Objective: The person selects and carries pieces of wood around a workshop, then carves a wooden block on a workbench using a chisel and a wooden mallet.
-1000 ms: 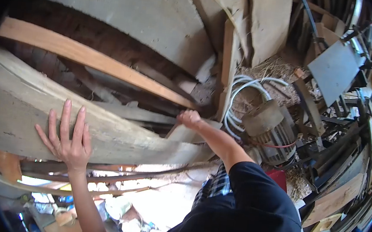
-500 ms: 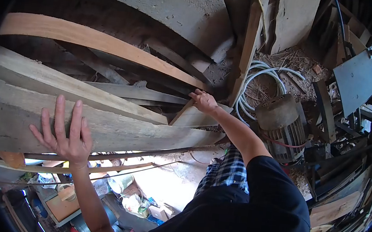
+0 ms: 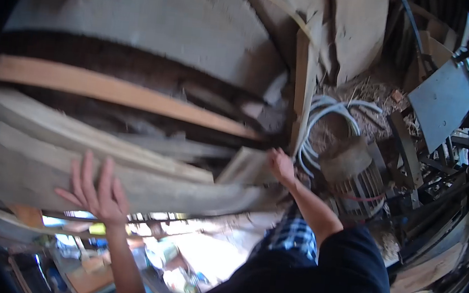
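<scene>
My left hand (image 3: 99, 193) lies flat with fingers spread on the face of a wide, weathered plank (image 3: 23, 168). At the far right end of that plank, a short pale board (image 3: 251, 165) rests against it at an angle. My right hand (image 3: 282, 167) has its fingers curled at the right end of this short board; blur hides the exact grip. Behind the wide plank runs a long pale timber (image 3: 99, 139), and above that a curved orange-brown strip of wood (image 3: 121, 95).
A dusty electric motor (image 3: 351, 166) and a coiled pale hose (image 3: 318, 123) sit to the right. An upright timber (image 3: 302, 85) stands just beyond my right hand. Stacked boards (image 3: 431, 273) line the right side. Assorted clutter (image 3: 165, 253) lies below the planks.
The view has shifted, so the planks appear lower. My right hand has slid rightward along the short board to its end. My left hand stays flat on the wide plank.
</scene>
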A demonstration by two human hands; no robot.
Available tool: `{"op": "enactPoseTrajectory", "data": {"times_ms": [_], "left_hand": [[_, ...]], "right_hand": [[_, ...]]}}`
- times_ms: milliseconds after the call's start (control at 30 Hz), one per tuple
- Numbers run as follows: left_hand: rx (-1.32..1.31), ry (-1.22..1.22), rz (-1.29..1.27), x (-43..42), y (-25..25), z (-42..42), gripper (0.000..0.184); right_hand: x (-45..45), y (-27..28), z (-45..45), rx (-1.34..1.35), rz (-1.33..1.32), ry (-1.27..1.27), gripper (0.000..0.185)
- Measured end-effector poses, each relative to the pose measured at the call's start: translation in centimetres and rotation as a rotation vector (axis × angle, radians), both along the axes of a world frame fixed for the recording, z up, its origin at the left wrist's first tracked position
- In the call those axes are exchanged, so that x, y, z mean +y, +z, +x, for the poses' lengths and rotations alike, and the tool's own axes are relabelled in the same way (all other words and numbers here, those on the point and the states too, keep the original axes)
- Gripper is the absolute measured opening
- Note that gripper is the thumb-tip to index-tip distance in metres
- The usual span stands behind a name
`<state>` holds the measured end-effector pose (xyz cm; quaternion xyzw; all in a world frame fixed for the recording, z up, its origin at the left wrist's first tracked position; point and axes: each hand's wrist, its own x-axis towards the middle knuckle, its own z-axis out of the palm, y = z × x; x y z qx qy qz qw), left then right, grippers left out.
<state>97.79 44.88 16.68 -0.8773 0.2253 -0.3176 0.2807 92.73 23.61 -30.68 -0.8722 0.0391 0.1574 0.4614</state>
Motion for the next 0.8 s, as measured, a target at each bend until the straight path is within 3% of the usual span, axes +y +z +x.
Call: {"op": "enactPoseTrajectory", "data": {"times_ms": [100,200,267,333,400,467,600,800], "left_hand": [[0.163,-0.203,-0.072,-5.7,-0.2,2.9,0.026],[0.361,-0.31,-0.219,-12.2,0.8,10.3,0.025],[0.355,-0.371,-0.326,-13.5,0.1,16.2,0.024],[0.289,-0.382,-0.265,-13.7,0.2,20.9,0.025],[0.141,-0.369,0.079,-13.9,1.1,24.3,0.028],[0.163,-0.411,0.251,-13.2,2.6,26.3,0.032],[0.238,-0.499,0.398,-12.6,4.2,27.8,0.04],[0.118,-0.471,0.504,-11.7,3.2,28.9,0.047]], "right_hand": [[-1.4,1.8,-0.1,-0.107,0.064,-0.246,0.016],[-3.1,3.2,0.7,-0.141,0.058,-0.362,0.016],[-4.0,3.4,1.3,-0.18,0.076,-0.415,0.017],[-5.6,4.5,2.3,-0.216,0.114,-0.479,0.016],[-7.8,5.4,2.5,-0.198,0.114,-0.533,0.017],[-9.4,5.5,2.4,-0.224,0.183,-0.611,0.018],[-11.9,5.1,2.7,-0.141,0.16,-0.722,0.021],[-15.3,2.8,7.3,-0.221,0.158,-0.811,0.023]]}}
